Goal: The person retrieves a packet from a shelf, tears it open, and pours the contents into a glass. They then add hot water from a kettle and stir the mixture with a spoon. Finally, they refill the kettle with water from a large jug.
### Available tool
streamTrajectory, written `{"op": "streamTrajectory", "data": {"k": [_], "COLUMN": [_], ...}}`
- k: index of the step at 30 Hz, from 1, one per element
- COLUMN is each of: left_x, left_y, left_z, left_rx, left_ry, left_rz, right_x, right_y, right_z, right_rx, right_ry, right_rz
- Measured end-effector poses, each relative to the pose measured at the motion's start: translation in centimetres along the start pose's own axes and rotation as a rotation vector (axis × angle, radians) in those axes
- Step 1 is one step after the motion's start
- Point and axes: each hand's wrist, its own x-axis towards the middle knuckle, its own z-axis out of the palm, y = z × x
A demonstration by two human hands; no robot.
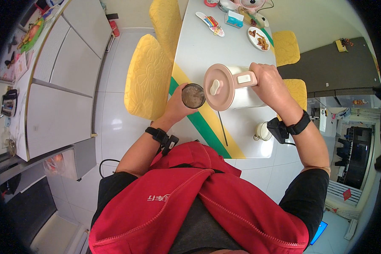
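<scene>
My left hand (181, 106) is wrapped around a dark-rimmed cup (193, 96) holding a brown, frothy-looking liquid. In my right hand (266, 81) is the pink handle of a white pitcher (247, 100) with a pink lid (218, 87). The pitcher is tilted, its lid turned towards the cup and close to its rim. What may be a thin stream shows there, too small to be certain. Below the pitcher a thin dark stick (223, 128) lies on the table. A cream cup (263, 131) with a handle stands near my right wrist.
The white table (203, 57) has green and yellow stripes. Farther back are a plate of food (259, 38), a blue tissue box (234, 19), a long dish of colourful items (210, 24) and a pink fan (252, 3). Yellow-covered chairs (149, 76) flank the table.
</scene>
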Motion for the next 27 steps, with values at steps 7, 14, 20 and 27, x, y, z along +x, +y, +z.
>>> {"op": "streamTrajectory", "data": {"k": [7,14,20,27], "left_x": [0.0,0.2,0.5,0.8], "left_y": [-0.2,0.2,0.0,0.9], "left_z": [0.2,0.3,0.6,0.5], "left_rx": [-0.035,-0.012,-0.001,0.000], "left_ry": [0.017,0.000,0.004,0.000], "left_rz": [0.002,-0.024,0.036,0.018], "right_x": [-0.4,-1.1,-2.3,-4.1], "right_y": [0.0,0.3,1.4,3.3], "right_z": [0.5,0.7,1.8,3.8], "right_rx": [0.011,0.058,0.135,0.276], "right_ry": [0.009,0.034,0.068,0.131], "right_rz": [0.032,0.054,0.107,0.222]}}
